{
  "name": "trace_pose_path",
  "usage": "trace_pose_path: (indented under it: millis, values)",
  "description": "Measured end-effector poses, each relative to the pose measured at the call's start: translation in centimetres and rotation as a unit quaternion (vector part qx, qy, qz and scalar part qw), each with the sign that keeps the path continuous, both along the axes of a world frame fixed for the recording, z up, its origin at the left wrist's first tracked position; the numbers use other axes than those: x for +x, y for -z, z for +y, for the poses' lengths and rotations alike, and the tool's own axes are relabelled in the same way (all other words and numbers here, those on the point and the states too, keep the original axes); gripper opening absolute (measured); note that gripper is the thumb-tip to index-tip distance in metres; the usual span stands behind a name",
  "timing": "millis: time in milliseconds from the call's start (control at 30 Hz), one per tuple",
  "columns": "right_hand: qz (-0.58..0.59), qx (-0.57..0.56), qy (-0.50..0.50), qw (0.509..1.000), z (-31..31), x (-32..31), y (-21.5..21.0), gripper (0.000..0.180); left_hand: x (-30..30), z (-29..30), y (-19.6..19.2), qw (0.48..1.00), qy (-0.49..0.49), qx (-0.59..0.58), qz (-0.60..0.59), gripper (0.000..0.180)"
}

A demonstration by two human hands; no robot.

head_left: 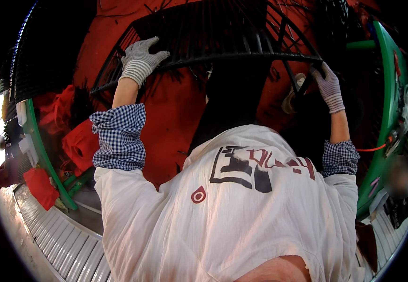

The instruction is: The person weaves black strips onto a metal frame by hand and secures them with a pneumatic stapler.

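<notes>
A black rack of thin parallel bars (185,61) spans the upper middle, in front of my body. My left hand (143,58), in a striped pale knit glove, lies over its left side, with fingers and thumb spread apart. At the rack's near right corner, my right hand (330,87) wears a similar glove and has its fingers bent round the edge. The rack's far end runs into dark shadow at the top.
A red floor covering (154,141) has black strips scattered on it. Green frames (387,94) curve along both sides. Red cloth (79,143) hangs at the left, near grey slats (67,239). A shoe (292,96) shows beneath the rack's right end.
</notes>
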State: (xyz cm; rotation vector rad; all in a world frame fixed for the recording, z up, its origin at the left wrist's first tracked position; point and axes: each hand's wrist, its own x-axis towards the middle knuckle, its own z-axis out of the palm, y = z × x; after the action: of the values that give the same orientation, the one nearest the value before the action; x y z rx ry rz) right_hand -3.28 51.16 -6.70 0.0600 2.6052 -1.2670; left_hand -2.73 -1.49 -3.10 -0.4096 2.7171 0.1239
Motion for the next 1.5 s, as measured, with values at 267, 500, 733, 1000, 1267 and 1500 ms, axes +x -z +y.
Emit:
trace_pose_path:
  millis: [267, 500, 733, 1000, 1267, 1500]
  values:
    - [0.004, 0.022, -0.018, 1.000, -0.2, 0.1, -0.5, 0.035, -0.1, 0.1, -0.5, 1.000, 0.008, 0.003, 0.003, 0.074]
    - [-0.007, 0.014, -0.006, 1.000, -0.3, 0.1, -0.6, 0.035, -0.3, 0.2, -0.9, 0.997, 0.030, 0.061, 0.046, 0.073]
    - [-0.001, 0.006, -0.010, 1.000, -0.3, 0.2, -0.7, 0.034, 0.1, 1.1, 0.5, 0.996, 0.062, 0.068, 0.016, 0.075]
    - [-0.003, 0.005, -0.012, 1.000, -0.3, 0.2, -0.7, 0.034, 0.0, 0.9, 0.8, 0.995, 0.068, 0.072, 0.028, 0.071]
    - [-0.026, -0.023, 0.013, 0.999, -0.3, 0.1, -0.5, 0.034, -0.4, 0.0, -0.3, 0.994, -0.018, 0.100, 0.046, 0.049]
    - [-0.002, 0.017, -0.015, 1.000, 0.1, 0.0, -0.2, 0.033, 2.4, 2.0, -2.3, 0.972, 0.147, 0.097, 0.155, 0.023]
